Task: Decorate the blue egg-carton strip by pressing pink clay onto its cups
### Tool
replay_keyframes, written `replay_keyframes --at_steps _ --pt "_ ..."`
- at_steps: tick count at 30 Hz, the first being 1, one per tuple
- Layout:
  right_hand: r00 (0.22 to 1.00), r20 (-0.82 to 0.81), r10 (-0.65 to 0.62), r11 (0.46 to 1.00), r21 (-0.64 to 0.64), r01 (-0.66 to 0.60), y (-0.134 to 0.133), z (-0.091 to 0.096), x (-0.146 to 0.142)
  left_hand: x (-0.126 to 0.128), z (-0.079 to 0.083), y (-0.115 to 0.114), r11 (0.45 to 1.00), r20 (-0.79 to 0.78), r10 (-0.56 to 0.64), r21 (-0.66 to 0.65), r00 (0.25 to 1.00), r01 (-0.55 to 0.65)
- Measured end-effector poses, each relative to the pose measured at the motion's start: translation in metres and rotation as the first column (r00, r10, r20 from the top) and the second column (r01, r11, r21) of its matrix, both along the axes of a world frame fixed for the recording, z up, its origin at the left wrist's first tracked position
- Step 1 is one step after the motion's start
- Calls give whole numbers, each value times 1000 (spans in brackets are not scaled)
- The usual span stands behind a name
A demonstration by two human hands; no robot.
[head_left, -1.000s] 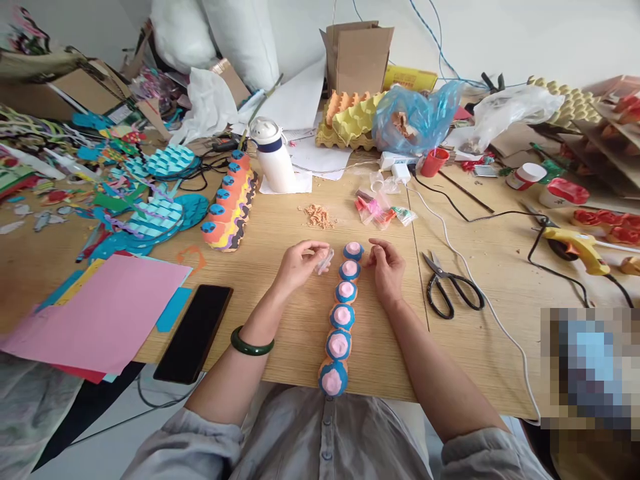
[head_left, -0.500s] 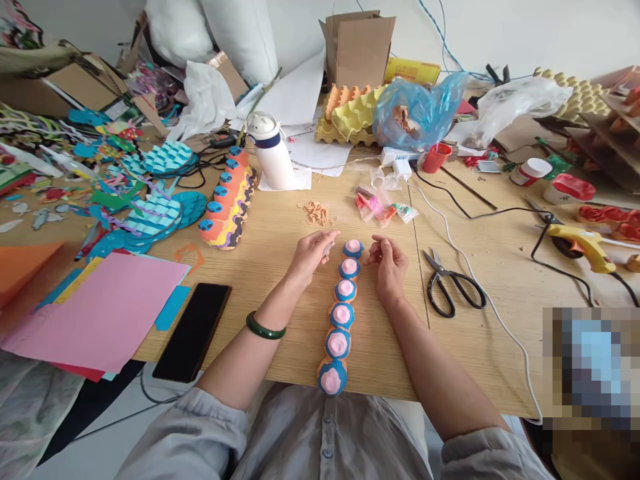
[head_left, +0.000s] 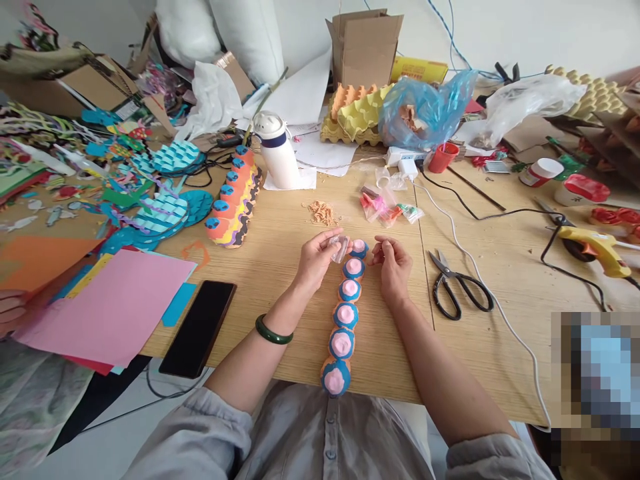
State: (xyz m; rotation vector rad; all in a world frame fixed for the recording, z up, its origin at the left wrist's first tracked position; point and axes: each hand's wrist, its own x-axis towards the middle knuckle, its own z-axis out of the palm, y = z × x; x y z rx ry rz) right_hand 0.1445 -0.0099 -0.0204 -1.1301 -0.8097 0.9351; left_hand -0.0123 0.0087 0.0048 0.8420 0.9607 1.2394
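Six pink-and-blue cups (head_left: 345, 313) are set in a strip on the table (head_left: 280, 280), between both hands. A small clear piece (head_left: 341, 248) is pinched by the left hand (head_left: 316, 261) and is now brought just beside the farthest cup (head_left: 359, 247), closer than before. The right hand (head_left: 395, 268) is kept on the other side, fingertips pressed together.

Left hand (head_left: 316, 261) has moved clear packet (head_left: 341, 248) rightward.

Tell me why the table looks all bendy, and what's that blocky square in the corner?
Head view: the wide lens bends the table toward its edges, most near the corners; the blocky square is a pixelated patch hiding what lies there; light is soft and even, with faint shadows under the left hand and right hand.
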Motion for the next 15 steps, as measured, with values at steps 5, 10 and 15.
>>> replay_keyframes --at_steps 5,10,15 --pt "1000 -2 -1 1000 -3 1 1 -1 0 -1 3 1 999 -128 20 36 992 -15" --pt "999 34 1 1000 -27 0 1 -1 0 -3 2 6 1000 -193 4 -21 981 -8" --pt "999 42 0 1000 -28 1 1 -1 0 -2 3 24 1000 -233 14 -19 972 -19"
